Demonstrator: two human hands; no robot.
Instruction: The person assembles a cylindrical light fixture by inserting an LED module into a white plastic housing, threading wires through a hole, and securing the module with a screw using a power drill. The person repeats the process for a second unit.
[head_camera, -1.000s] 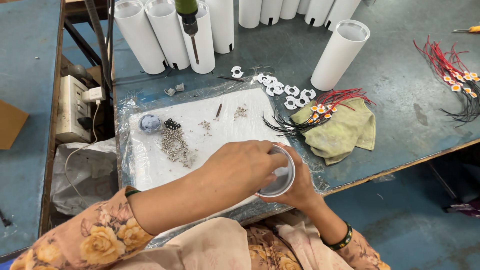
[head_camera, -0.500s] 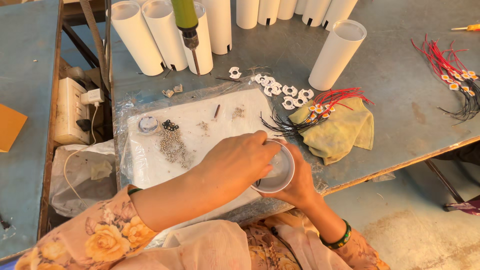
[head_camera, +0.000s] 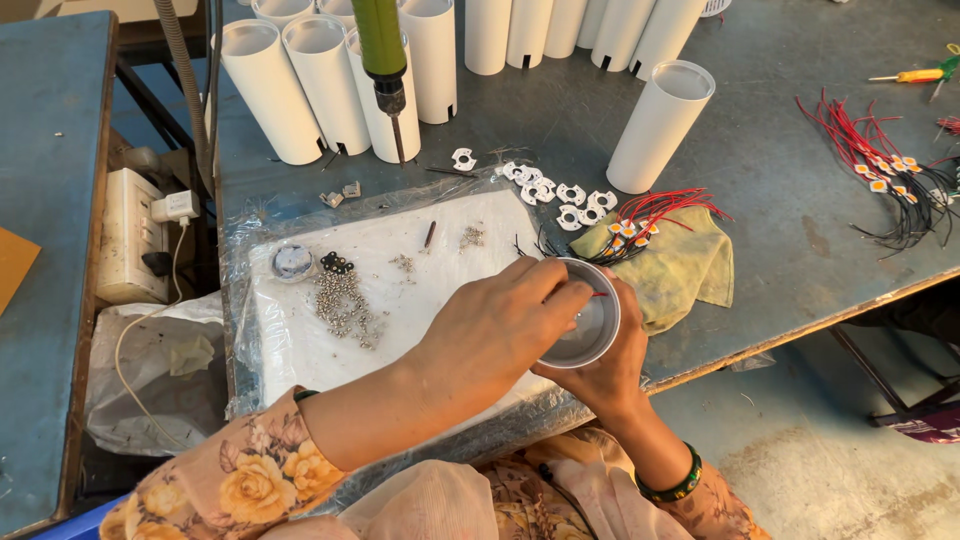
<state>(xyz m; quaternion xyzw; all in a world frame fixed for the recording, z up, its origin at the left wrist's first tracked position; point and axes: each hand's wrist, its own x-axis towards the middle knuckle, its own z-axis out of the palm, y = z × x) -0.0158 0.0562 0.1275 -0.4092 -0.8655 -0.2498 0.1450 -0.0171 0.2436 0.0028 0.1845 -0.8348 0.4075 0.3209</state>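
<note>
Little has moved since the earlier frames: both hands stay at the table's near edge, the view only drifting slightly. From the head camera, the right hand (head_camera: 600, 365) cups a small round metal housing (head_camera: 585, 328) from below, fingers wrapped around its rim. Over it, the left hand (head_camera: 495, 325) reaches across, fingertips pinched inside the housing's open mouth; what they grip is hidden. Just left lies a white foam pad (head_camera: 400, 300) under plastic, strewn with small screws (head_camera: 342, 305). Beside the housing sits a yellow-green cloth (head_camera: 690, 270) with red-wired LED chips (head_camera: 640, 220). White tubes (head_camera: 660, 125) stand behind, a green hanging screwdriver (head_camera: 383, 60) above
</note>
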